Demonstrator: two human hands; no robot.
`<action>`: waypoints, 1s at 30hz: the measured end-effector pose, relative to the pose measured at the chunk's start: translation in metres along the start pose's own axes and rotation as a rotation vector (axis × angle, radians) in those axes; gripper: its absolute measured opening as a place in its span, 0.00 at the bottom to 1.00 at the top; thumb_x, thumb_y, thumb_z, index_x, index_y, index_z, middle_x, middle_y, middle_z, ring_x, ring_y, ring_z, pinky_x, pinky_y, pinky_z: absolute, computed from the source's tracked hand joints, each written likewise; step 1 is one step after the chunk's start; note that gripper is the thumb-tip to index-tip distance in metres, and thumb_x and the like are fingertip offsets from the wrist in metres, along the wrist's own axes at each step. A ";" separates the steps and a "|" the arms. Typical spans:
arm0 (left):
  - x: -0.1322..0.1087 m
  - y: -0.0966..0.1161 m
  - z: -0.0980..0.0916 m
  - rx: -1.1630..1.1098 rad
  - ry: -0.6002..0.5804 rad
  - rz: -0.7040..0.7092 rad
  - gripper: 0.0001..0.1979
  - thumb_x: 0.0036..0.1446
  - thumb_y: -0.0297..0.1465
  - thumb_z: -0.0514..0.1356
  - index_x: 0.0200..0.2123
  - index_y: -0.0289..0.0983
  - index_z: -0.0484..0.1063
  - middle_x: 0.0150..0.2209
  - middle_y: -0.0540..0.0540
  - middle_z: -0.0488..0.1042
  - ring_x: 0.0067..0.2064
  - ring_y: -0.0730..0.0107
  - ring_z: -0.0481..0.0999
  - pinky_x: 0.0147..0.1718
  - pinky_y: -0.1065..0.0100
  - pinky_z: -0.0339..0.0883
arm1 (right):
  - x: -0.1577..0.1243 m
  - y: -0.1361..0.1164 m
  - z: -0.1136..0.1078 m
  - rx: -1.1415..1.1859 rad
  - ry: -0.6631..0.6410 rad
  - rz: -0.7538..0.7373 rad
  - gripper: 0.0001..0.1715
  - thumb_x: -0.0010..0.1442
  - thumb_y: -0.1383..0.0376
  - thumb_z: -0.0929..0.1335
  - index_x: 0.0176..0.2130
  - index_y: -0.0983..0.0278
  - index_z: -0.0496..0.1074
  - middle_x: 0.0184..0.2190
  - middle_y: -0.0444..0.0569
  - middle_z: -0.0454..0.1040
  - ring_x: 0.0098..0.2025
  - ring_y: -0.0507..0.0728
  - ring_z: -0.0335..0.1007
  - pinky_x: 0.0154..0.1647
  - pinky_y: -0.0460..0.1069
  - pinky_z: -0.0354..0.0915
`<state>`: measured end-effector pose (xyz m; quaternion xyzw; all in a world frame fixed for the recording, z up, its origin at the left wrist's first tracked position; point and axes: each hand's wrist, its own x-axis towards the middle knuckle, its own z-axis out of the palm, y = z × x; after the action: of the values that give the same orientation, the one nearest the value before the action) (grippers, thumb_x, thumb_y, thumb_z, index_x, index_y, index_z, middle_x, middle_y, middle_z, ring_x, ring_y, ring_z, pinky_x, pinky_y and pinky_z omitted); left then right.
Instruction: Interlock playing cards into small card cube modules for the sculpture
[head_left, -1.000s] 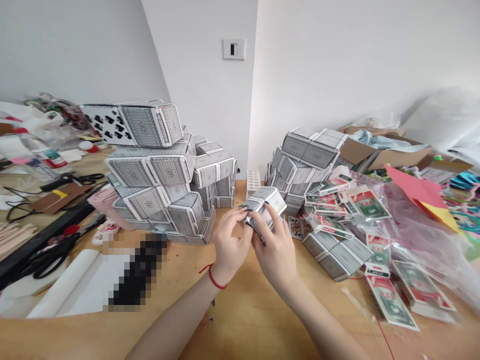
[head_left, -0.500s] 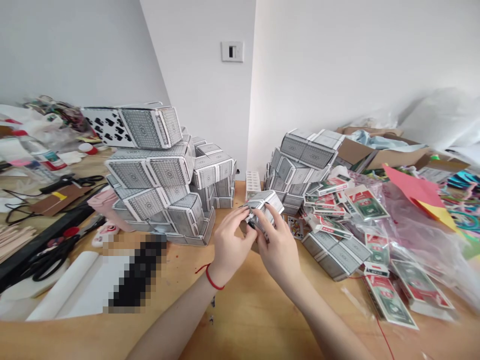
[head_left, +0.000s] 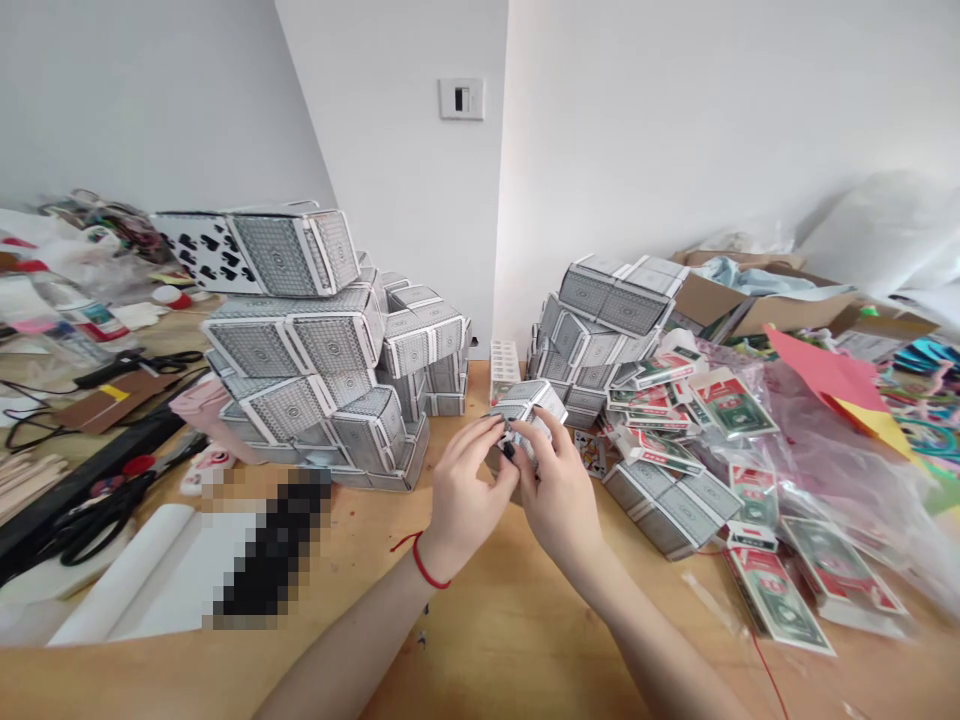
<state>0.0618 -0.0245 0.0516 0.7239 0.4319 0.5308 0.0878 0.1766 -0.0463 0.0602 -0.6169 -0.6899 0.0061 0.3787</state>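
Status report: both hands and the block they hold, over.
Left hand, right hand: both on block. Block's near side partly hidden. Card boxes clutter the right.

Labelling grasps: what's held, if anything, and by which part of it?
A card block, held by its near part: left hand at the near-left, right hand over the top and near-right. Contact underneath is hidden.

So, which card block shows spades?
The top block of the left stack: black spades cover its left-hand panel, while the other blocks show grey patterned backs.
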 end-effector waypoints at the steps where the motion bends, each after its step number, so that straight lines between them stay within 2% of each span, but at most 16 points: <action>1: 0.000 0.000 0.000 0.001 -0.006 -0.003 0.16 0.50 0.22 0.56 0.44 0.37 0.70 0.46 0.45 0.73 0.49 0.66 0.71 0.51 0.61 0.66 | 0.000 0.000 0.000 -0.008 -0.009 0.002 0.16 0.62 0.66 0.59 0.49 0.59 0.65 0.55 0.57 0.60 0.51 0.63 0.64 0.46 0.59 0.64; 8: 0.000 -0.004 0.000 0.007 -0.035 -0.028 0.16 0.50 0.23 0.57 0.44 0.38 0.70 0.45 0.45 0.73 0.48 0.66 0.72 0.49 0.62 0.68 | 0.000 0.001 0.002 -0.054 -0.043 -0.010 0.17 0.61 0.67 0.59 0.49 0.60 0.66 0.56 0.58 0.60 0.51 0.63 0.63 0.47 0.59 0.64; 18: 0.002 -0.003 0.000 -0.053 -0.037 -0.032 0.14 0.51 0.24 0.57 0.43 0.38 0.71 0.44 0.45 0.74 0.48 0.65 0.72 0.48 0.59 0.69 | 0.001 0.002 0.001 -0.069 0.005 -0.019 0.16 0.61 0.65 0.60 0.48 0.61 0.68 0.55 0.59 0.60 0.50 0.63 0.65 0.46 0.59 0.64; 24: 0.005 -0.002 -0.002 -0.095 -0.042 -0.028 0.14 0.50 0.24 0.58 0.42 0.39 0.71 0.44 0.45 0.74 0.48 0.64 0.72 0.48 0.57 0.68 | 0.002 0.003 0.000 -0.012 0.038 -0.014 0.14 0.61 0.63 0.61 0.46 0.58 0.68 0.55 0.56 0.61 0.46 0.61 0.69 0.42 0.57 0.67; 30: 0.004 -0.001 -0.003 -0.128 -0.078 -0.086 0.14 0.50 0.24 0.58 0.42 0.38 0.72 0.44 0.44 0.74 0.48 0.64 0.72 0.48 0.59 0.68 | 0.002 0.003 -0.001 -0.042 0.022 0.017 0.15 0.60 0.63 0.62 0.47 0.58 0.68 0.55 0.56 0.61 0.43 0.61 0.71 0.39 0.55 0.69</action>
<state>0.0586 -0.0218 0.0554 0.7175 0.4240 0.5247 0.1734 0.1793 -0.0446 0.0602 -0.6308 -0.6803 -0.0119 0.3732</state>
